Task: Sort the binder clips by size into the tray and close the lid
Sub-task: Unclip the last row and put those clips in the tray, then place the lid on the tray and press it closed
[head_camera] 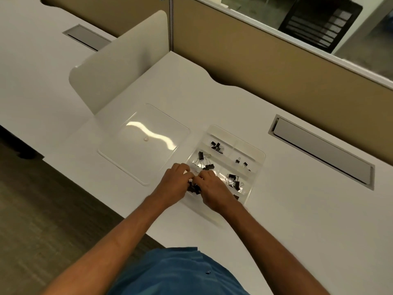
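Wide white worktop (276, 209) first, and on it the clear lid (144, 143) lies flat to the left of the clear tray (258, 155), the two just beside each other, lid well off. The tray is divided into compartments, and binder clips (217, 146) already sit in several: a small cluster in the far left one, larger ones (204, 161) in the one nearer, two tiny ones (241, 162) on the far right, another bunch (234, 181) at the near right.

Both hands work over the near left corner of the tray. The left hand (172, 184) and the right hand (212, 188) meet, fingers curled in together around a dark clump of clips (194, 189); which hand actually pinches what, I cannot tell, the fingers hide it.

The job here looks like untangling. Best to pull one clip free at a time, check its size against the sorted groups, then drop it cleanly inside one compartment, not across a divider.

Around them: a beige divider panel (119, 60) stands well behind the lid, and a cable hatch (319, 154) sits in the worktop to the right. Neither crowds the hands. The lid is within easy reach for closing later.
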Action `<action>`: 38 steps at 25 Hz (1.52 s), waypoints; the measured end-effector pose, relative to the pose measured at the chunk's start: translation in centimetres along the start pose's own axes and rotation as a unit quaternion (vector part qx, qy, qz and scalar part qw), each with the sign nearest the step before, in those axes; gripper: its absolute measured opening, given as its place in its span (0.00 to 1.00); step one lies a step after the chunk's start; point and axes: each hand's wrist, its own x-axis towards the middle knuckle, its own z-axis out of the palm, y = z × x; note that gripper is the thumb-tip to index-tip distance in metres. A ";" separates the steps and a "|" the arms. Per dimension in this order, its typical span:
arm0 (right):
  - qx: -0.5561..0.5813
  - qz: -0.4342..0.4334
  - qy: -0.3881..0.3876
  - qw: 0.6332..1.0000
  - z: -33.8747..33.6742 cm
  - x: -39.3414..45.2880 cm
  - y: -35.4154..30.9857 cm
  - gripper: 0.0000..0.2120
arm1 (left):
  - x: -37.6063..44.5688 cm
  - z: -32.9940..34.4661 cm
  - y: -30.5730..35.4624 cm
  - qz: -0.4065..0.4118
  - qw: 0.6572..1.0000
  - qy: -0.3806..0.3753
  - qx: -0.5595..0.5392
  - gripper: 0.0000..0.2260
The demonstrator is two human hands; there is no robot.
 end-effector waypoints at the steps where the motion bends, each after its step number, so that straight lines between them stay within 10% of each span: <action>1: -0.003 -0.001 -0.001 1.000 0.1 0.2 0.0 0.23 | -0.2 -0.1 -0.2 -0.009 1.000 0.007 -0.016 0.16; 9: 0.053 0.088 0.088 0.991 1.2 -0.6 -0.8 0.21 | -1.7 0.1 -1.6 -0.062 0.985 0.047 -0.153 0.18; 16: 0.051 0.016 0.000 0.999 2.3 -1.0 -0.8 0.30 | -1.9 0.7 -2.0 -0.080 0.972 0.049 -0.214 0.16; 26: 0.240 0.100 0.063 0.964 -1.6 3.3 -2.5 0.16 | -0.4 -2.9 -9.3 -0.201 0.938 0.129 -0.252 0.13; 29: 0.353 0.139 0.078 0.922 -2.7 6.7 -3.8 0.16 | 0.7 -4.4 -13.1 -0.230 0.931 0.166 -0.230 0.12; 34: 0.579 0.309 -0.040 0.753 -2.7 12.0 -4.8 0.22 | 3.1 -6.5 -18.5 -0.307 0.918 0.184 -0.172 0.12; 38: 0.567 0.354 -0.114 0.735 0.4 14.4 -4.7 0.37 | 4.7 -7.0 -21.4 -0.366 0.912 0.139 -0.123 0.16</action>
